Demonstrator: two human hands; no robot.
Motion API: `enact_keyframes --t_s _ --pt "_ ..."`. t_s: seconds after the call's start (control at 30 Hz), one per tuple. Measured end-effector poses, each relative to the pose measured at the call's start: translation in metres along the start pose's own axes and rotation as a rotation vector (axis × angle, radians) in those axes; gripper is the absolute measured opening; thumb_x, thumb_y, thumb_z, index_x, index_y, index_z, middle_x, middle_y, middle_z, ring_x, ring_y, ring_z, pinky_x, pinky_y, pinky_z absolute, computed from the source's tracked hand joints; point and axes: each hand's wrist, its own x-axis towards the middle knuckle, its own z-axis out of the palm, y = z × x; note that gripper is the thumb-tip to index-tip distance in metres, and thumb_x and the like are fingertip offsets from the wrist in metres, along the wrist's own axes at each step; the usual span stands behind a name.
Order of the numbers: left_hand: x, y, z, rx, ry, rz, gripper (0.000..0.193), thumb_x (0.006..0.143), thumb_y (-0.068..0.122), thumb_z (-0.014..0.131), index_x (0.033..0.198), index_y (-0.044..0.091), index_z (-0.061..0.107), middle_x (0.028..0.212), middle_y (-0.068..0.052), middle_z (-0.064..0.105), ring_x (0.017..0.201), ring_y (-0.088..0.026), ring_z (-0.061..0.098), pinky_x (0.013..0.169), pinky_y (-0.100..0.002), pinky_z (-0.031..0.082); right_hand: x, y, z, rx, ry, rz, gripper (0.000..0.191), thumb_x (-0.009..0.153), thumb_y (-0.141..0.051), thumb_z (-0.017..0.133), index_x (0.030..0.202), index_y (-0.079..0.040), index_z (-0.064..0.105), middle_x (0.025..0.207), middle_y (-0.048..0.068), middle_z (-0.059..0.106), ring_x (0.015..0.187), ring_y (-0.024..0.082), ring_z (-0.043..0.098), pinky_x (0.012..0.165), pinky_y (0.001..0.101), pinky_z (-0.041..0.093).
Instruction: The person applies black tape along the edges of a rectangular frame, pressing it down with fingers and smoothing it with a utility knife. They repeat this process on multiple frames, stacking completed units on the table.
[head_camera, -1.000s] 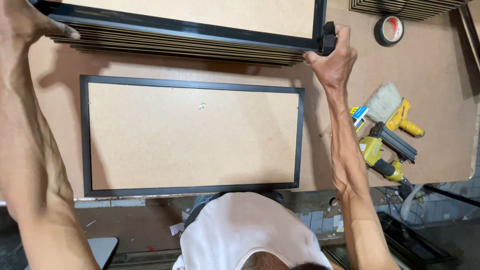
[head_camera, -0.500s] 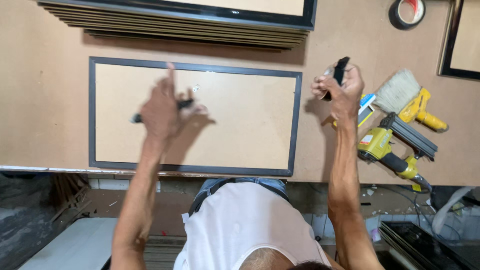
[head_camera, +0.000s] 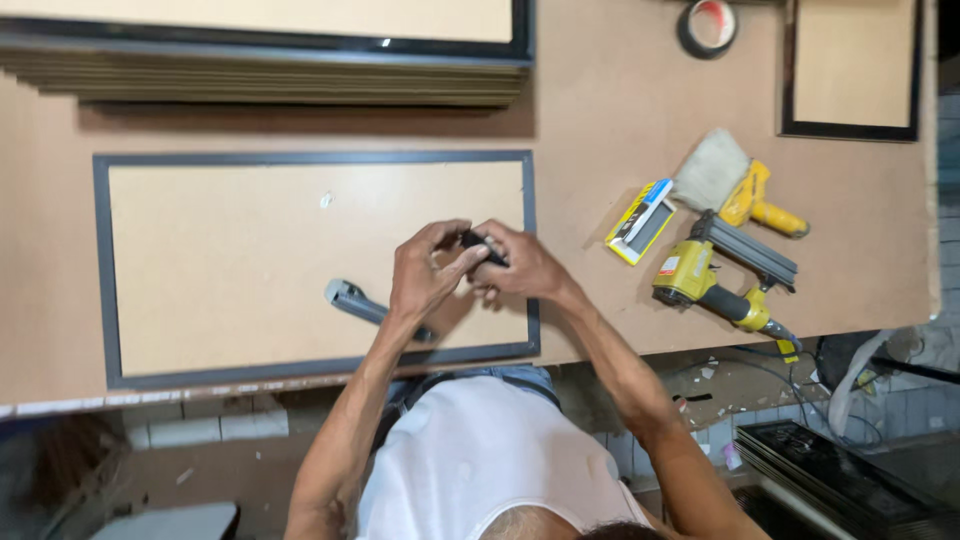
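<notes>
The bench is filling most of the view, a wide sheet of bare brown board. A big frame with a dark grey border is lying flat on it, backing side up, taking up the left and middle of the bench. Beyond it, at the far edge, a stack of black frames is sitting, and a smaller frame is lying at the far right corner.

The person is leaning over the near edge of the bench, both arms reaching out over the big frame's right end. The left hand and the right hand are meeting there, touching each other, fingers curled in and pinching a small black piece between them, just inside the frame's right border. Most of that piece is hidden by the fingers, so I cannot tell what it is. A grey-handled tool is lying on the backing board just left of the left wrist, its far end tucked under the arm.

To the right of the frame, a yellow nail gun is resting on the bench, with a brush and a yellow-handled tool just beyond it, and a small yellow box beside them. A tape roll is sitting at the far edge.
</notes>
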Motion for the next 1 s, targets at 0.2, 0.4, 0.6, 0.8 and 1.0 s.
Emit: enact_keyframes --t_s 0.2,0.4,0.6,0.8,1.0 --pt "0.014 0.02 -0.019 -0.141 0.074 0.003 0.012 0.086 0.008 0.08 0.094 0.001 0.077 0.09 -0.009 0.078 0.08 -0.015 0.074 0.076 -0.028 0.059 0.004 -0.022 0.009 -0.136 0.014 0.055 0.03 0.09 -0.011 0.068 0.117 -0.005 0.058 0.07 0.008 0.073 0.058 0.013 0.072 0.049 0.0321 0.062" --pt "0.033 -0.005 -0.071 -0.02 0.193 -0.078 0.011 0.087 0.01 0.076 0.094 0.004 0.081 0.086 -0.007 0.078 0.077 -0.013 0.071 0.074 -0.028 0.055 0.012 -0.031 0.022 0.191 -0.041 0.096 0.074 0.093 -0.009 0.069 0.158 -0.015 0.033 0.104 0.007 0.073 0.064 0.011 0.066 0.053 0.0282 0.058" --pt "0.027 -0.1 -0.256 -0.473 0.76 -0.279 0.01 0.093 -0.002 0.067 0.087 -0.006 0.074 0.077 -0.011 0.074 0.068 -0.017 0.076 0.065 -0.03 0.066 0.003 -0.006 -0.009 0.22 0.077 -0.054 0.066 0.084 0.006 0.069 0.148 0.006 0.051 0.075 0.006 0.07 0.063 0.011 0.068 0.055 0.0232 0.056" --pt "0.009 -0.153 -0.244 0.179 0.656 -0.201 0.005 0.095 0.008 0.08 0.093 0.003 0.082 0.08 -0.005 0.074 0.068 -0.011 0.061 0.062 -0.027 0.046 0.044 0.033 -0.013 -0.101 0.014 -0.141 0.058 0.088 0.007 0.073 0.143 0.009 0.054 0.072 0.007 0.067 0.06 0.009 0.059 0.055 0.0221 0.048" --pt "-0.003 -0.184 -0.259 0.088 0.691 -0.128 0.009 0.101 0.006 0.079 0.093 0.001 0.08 0.08 -0.002 0.073 0.071 -0.009 0.061 0.068 -0.027 0.05 0.034 0.037 -0.041 0.092 0.029 -0.202 0.053 0.092 0.0 0.075 0.14 0.009 0.056 0.077 0.006 0.069 0.064 0.01 0.064 0.06 0.0228 0.054"
